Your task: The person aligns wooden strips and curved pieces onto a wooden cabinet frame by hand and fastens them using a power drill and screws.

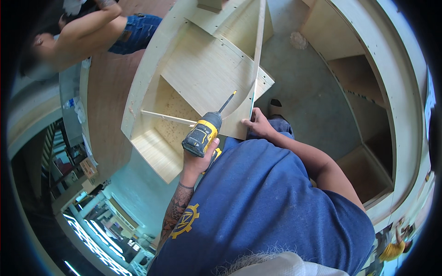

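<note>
My left hand (197,162) is wrapped around the grip of a yellow and black cordless drill (202,135). A long driver bit (227,102) with a yellow tip points up and to the right over the plywood. My right hand (261,125) grips the near corner of a pale plywood panel (235,123), thumb on its face; the fingers beyond the edge are partly hidden. This panel has a curved edge and belongs to a partly built wooden cabinet (149,96). A thin wooden strip (168,117) spans an opening left of the drill.
Another curved wooden cabinet (405,92) with open compartments stands at the right. A crumpled pale lump (299,40) lies on the grey floor (313,92). At the upper left, a person in denim shorts (138,32) is beside a brown board (110,96). Someone in yellow (392,250) is farther off.
</note>
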The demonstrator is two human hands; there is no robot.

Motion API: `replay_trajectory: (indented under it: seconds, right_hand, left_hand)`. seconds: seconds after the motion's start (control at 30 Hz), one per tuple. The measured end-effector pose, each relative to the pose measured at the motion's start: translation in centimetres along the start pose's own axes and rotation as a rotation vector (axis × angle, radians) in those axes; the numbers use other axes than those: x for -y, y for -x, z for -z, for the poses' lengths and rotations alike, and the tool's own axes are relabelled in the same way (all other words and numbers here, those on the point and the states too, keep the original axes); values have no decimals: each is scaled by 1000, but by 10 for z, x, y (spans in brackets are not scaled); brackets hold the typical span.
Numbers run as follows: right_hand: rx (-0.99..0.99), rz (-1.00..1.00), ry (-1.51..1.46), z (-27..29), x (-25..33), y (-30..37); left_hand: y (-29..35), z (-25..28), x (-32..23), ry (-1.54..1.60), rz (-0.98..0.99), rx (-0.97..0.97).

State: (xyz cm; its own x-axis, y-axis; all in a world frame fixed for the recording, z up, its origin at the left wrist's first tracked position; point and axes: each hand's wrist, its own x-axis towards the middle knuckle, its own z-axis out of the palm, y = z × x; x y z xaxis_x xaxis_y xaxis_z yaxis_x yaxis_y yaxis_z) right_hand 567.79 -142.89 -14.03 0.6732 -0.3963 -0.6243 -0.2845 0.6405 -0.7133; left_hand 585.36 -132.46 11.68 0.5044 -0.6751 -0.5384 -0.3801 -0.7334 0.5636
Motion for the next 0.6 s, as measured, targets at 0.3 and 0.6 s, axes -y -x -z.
replay_trajectory:
  seconds: [0.3, 0.6]
  right_hand:
    - [145, 151, -193, 23, 14, 16]
    - [13, -88, -397, -11, 26, -8]
  left_hand:
    - [54, -10, 76, 364, 78, -325]
    - [76, -31, 130, 634, 80, -409]
